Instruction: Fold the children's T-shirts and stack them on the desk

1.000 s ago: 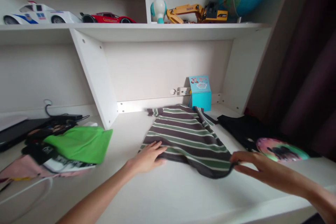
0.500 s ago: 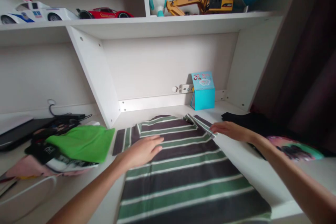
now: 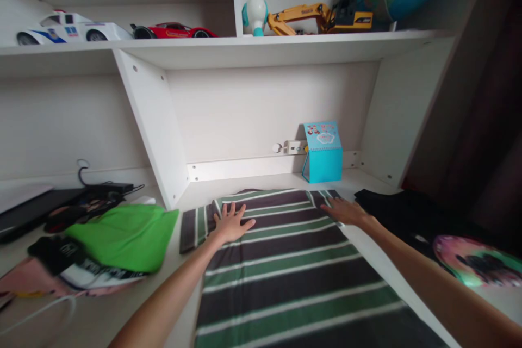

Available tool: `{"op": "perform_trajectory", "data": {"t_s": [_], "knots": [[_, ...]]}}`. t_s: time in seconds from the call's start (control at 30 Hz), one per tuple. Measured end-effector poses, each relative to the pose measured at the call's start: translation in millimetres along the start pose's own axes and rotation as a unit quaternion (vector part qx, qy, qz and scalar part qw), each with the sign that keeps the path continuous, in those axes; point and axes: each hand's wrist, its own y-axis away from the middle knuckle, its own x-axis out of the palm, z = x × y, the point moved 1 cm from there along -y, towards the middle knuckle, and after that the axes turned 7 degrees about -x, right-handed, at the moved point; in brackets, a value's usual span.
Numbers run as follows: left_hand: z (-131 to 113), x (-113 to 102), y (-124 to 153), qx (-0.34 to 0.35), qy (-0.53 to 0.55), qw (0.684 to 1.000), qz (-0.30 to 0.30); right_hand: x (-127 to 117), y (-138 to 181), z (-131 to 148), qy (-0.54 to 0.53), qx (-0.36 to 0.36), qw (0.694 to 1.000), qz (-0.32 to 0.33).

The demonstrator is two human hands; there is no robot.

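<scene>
Shirt (image 3: 285, 266), striped, flat on worktop (image 3: 110, 310), long axis running away from me, neck end farthest. I see left hand (image 3: 230, 225) spread, unclenched, on its upper left; right hand (image 3: 346, 211) nearer right sleeve (image 3: 332, 193), fingers extended, ungripping.

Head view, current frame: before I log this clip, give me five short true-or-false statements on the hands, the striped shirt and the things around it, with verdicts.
1. The left hand lies with its fingers spread on the striped shirt. True.
2. The right hand grips the blue calendar. False: it is at the sleeve on the right; the blue calendar stands apart, behind the striped shirt.
3. The green cloth lies left of the striped shirt. True.
4. The red toy car sits on the green cloth. False: it stands on the shelf.
5. The striped shirt is bunched into a ball. False: it is spread out.
</scene>
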Motion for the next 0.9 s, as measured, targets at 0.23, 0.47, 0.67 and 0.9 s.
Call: {"op": "perform_trajectory", "data": {"t_s": [0.23, 0.47, 0.67, 0.9], "knots": [[-6.3, 1.6, -28.8, 0.018, -0.012, 0.996, -0.092, -11.2, -53.9, 57.5, 0.016, -0.079, 0.997, -0.012], [-5.8, 21.5, -29.3, 0.027, -0.036, 0.996, -0.075, -17.7, -110.8, 72.5, 0.02, -0.114, 0.992, 0.057], [-3.9, 19.6, -28.4, 0.033, -0.021, 0.995, -0.093, -18.6, -92.4, 106.7, 0.074, -0.192, 0.978, 0.016], [-4.2, 23.0, -30.0, 0.029, -0.021, 0.994, -0.099, -6.5, -33.1, 136.7, 0.109, -0.272, 0.956, -0.03]]}}
